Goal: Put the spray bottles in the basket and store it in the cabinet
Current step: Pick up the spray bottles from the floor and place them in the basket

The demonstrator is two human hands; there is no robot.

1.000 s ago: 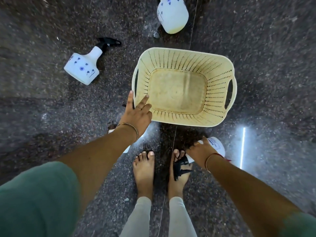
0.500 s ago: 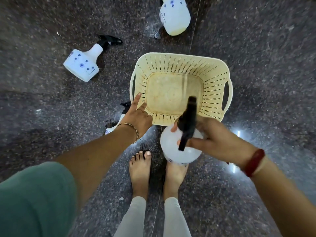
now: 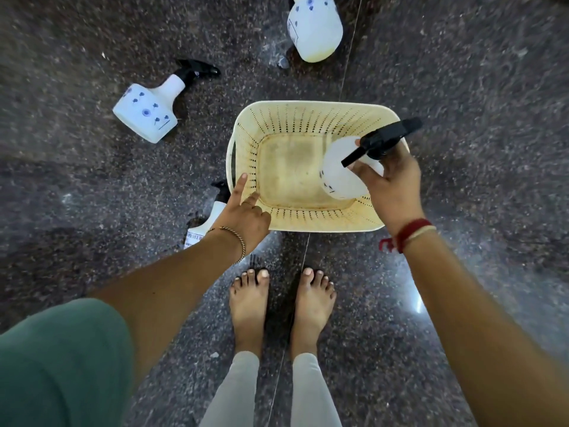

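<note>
A cream perforated basket [image 3: 295, 118] stands on the dark speckled floor in front of my feet. My right hand [image 3: 392, 186] grips a white spray bottle [image 3: 341, 171] with a black trigger head, held over the basket's right inside. My left hand [image 3: 246, 215] rests on the basket's near-left rim, fingers spread. A second white bottle [image 3: 147, 114] with blue flowers lies on the floor to the left. A third [image 3: 314, 26] lies beyond the basket, cut off by the top edge. A fourth [image 3: 209, 215] lies half hidden under my left wrist.
My bare feet [image 3: 280, 306] stand just behind the basket. The polished stone floor [image 3: 462, 72] stretches all around, with a thin tile seam running through the middle. No cabinet shows in this view.
My right hand picked the bottle up from beside my right foot, lifted it and carried it forward over the basket's right side. My left hand stayed on the rim.
</note>
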